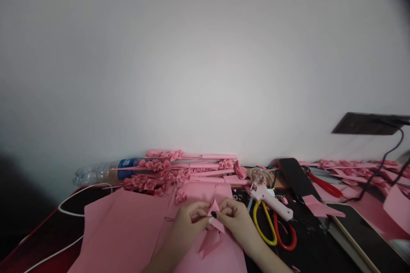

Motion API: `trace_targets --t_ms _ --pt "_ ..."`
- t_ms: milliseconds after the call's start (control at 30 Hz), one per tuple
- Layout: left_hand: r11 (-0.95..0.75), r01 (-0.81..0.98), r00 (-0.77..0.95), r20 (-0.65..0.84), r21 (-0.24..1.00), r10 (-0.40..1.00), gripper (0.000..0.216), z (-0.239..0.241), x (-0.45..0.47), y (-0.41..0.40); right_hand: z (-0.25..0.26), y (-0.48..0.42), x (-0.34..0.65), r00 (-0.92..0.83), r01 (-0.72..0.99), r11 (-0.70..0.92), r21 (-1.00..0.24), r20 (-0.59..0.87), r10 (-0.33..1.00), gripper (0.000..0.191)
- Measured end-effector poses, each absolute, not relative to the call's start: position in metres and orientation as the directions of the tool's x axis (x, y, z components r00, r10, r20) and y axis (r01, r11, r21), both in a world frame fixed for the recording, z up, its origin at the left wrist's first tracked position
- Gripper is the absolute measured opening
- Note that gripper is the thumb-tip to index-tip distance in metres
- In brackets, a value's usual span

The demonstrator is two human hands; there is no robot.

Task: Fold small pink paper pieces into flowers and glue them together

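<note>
Both hands meet low in the middle of the view over pink paper sheets (pixel 128 230). My left hand (pixel 187 224) and my right hand (pixel 235 219) pinch a small folded pink paper piece (pixel 214 213) between their fingertips, its point standing up between them. A loose folded pink scrap (pixel 209 243) lies on the sheets just below the hands. Behind them, a pile of small pink paper flowers on long pink paper sticks (pixel 173 170) lies along the wall.
A white glue gun (pixel 269 198) lies right of the hands over yellow and red scissors (pixel 272 226). A clear plastic bottle (pixel 102 171) lies at the back left, white cable (pixel 73 198) beside it. Further pink paper pieces, red-handled scissors (pixel 325 185) and a tablet (pixel 361 230) lie at right.
</note>
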State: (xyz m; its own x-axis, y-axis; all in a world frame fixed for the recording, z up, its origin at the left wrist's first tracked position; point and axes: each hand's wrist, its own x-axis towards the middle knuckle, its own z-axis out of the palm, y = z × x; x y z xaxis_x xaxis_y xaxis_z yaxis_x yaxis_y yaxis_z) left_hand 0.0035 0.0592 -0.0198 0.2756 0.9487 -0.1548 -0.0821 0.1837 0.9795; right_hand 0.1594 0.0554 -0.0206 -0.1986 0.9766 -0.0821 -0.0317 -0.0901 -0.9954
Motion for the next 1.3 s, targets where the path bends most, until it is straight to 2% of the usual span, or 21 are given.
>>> trace_targets --t_ms 167,333,500,667,833,933,1067,1300 --pt "0.147 -0.078 0.243 -0.124 0.986 0.962 0.013 -0.015 0.001 0.059 -0.018 0.055 0.159 -0.175 0.07 0.0 -0.998 -0.013 0.985 0.036" --pt "0.162 -0.124 0.16 -0.141 0.979 0.977 0.029 -0.017 -0.003 0.063 -0.019 0.053 0.158 -0.238 0.149 0.008 -0.989 -0.028 0.971 0.041" --pt "0.175 -0.16 0.168 -0.148 0.971 0.975 0.035 -0.018 -0.004 0.064 -0.021 0.051 0.158 -0.184 0.286 0.077 -0.955 0.024 0.983 0.048" --pt "0.178 -0.173 0.155 -0.152 0.969 0.976 0.038 -0.017 -0.004 0.065 -0.025 0.051 0.159 -0.2 0.351 0.113 -0.93 0.043 0.979 0.051" --pt "0.103 -0.092 0.146 -0.089 0.99 0.985 0.035 -0.018 -0.007 0.066 -0.024 0.051 0.159 -0.242 0.262 0.09 -0.961 0.025 0.97 0.045" --pt "0.047 -0.042 0.267 -0.034 0.998 0.963 0.028 -0.017 -0.008 0.065 -0.021 0.051 0.158 -0.249 0.206 0.089 -0.974 0.035 0.968 0.038" --pt "0.013 -0.012 0.357 -0.008 1.0 0.934 0.024 -0.015 -0.007 0.062 -0.021 0.051 0.16 -0.267 0.209 0.125 -0.97 0.066 0.961 0.042" --pt "0.074 -0.045 0.408 -0.049 0.996 0.912 0.03 -0.016 -0.007 0.062 -0.029 0.053 0.16 -0.28 0.145 0.056 -0.988 0.013 0.96 0.049"
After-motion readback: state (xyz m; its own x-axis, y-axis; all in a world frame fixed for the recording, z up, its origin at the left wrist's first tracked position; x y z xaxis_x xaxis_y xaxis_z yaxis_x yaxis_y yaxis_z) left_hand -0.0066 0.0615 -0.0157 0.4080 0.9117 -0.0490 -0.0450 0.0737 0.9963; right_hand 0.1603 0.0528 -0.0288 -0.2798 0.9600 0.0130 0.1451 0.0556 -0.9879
